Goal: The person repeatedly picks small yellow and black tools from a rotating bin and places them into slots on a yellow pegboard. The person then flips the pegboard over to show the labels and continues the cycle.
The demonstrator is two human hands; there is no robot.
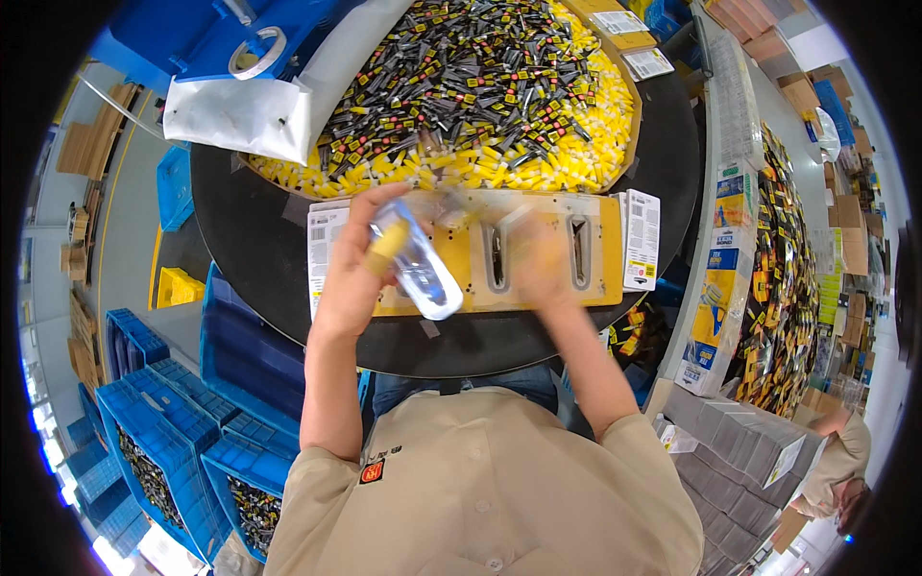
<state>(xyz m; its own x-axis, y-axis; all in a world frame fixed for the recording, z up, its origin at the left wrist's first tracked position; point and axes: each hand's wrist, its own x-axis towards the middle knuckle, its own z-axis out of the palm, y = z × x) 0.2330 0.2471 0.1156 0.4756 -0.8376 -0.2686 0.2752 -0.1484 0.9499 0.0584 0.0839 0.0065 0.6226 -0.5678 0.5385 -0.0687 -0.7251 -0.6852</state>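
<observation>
My left hand (pixel 364 252) holds a clear plastic blister shell (pixel 425 277) above the left part of a yellow fixture board (pixel 455 273). Yellow finger covering shows on that hand. My right hand (pixel 544 259) is blurred over the board's right half; what its fingers do cannot be made out. In the board, one slot (pixel 497 255) and another at the right (pixel 578 252) each hold a dark item. Behind the board lies a big heap of small black tubes (pixel 461 79), with yellow-capped pieces (pixel 576 162) around its front and right edges.
Printed cards (pixel 641 237) lie right of the board, others (pixel 324 248) left. A tape roll (pixel 257 54) and white sheet (pixel 238 119) are at upper left. Blue crates (pixel 162 425) stand lower left, stacked grey bundles (pixel 742 439) lower right. A co-worker (pixel 835 468) is at far right.
</observation>
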